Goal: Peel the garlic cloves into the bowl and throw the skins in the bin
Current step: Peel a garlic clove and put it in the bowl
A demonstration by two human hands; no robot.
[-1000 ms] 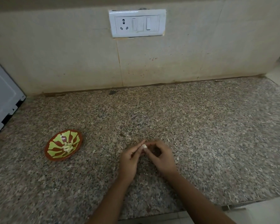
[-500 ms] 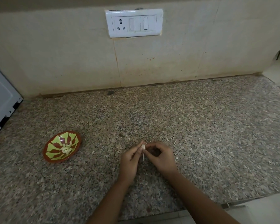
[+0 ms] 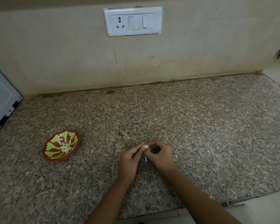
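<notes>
A small pale garlic clove [image 3: 144, 147] is pinched between the fingertips of my left hand [image 3: 130, 160] and my right hand [image 3: 161, 155], just above the granite counter [image 3: 200, 135]. A thin strip of skin [image 3: 145, 158] hangs below the clove between the two hands. To the left stands a red bowl with a yellow-green pattern [image 3: 53, 155]; several peeled cloves [image 3: 65, 147] lie in its middle. No bin is in view.
A white appliance [image 3: 2, 101] stands at the left edge of the counter. A white socket and switch plate [image 3: 132, 21] is on the tiled wall behind. The counter's front edge runs just under my forearms; its right end borders a pale floor.
A strip of skin has come loose and now hangs below the clove. Both hands stay together at the same spot on the counter.
</notes>
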